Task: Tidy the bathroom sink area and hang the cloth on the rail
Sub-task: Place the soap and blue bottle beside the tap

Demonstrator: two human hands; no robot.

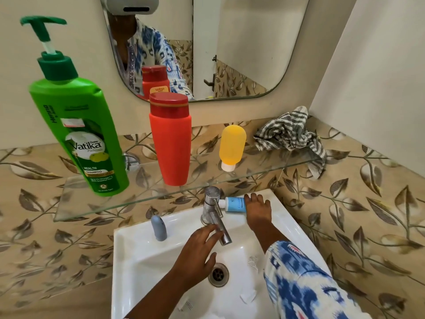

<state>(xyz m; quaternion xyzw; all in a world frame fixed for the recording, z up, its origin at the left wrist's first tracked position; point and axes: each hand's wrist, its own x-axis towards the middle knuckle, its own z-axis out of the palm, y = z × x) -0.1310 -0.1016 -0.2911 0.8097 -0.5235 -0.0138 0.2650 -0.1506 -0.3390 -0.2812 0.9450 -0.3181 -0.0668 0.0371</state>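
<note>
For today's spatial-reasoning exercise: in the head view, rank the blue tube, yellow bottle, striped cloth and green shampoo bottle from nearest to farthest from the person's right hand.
1. blue tube, under the right hand on the sink rim
2. yellow bottle, on the shelf above
3. striped cloth, shelf's right end
4. green shampoo bottle, far left

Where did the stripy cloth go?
The stripy cloth is bunched up at the right end of the glass shelf, in the corner by the wall, right of the yellow bottle.

Three bottles on the glass shelf (264, 174): green pump bottle (78, 139), red bottle (171, 143), yellow bottle (231, 147). One striped cloth (292, 134). On the sink (142, 249): one blue tube (234, 204), one grey bottle (158, 227), one tap (213, 212).
</note>
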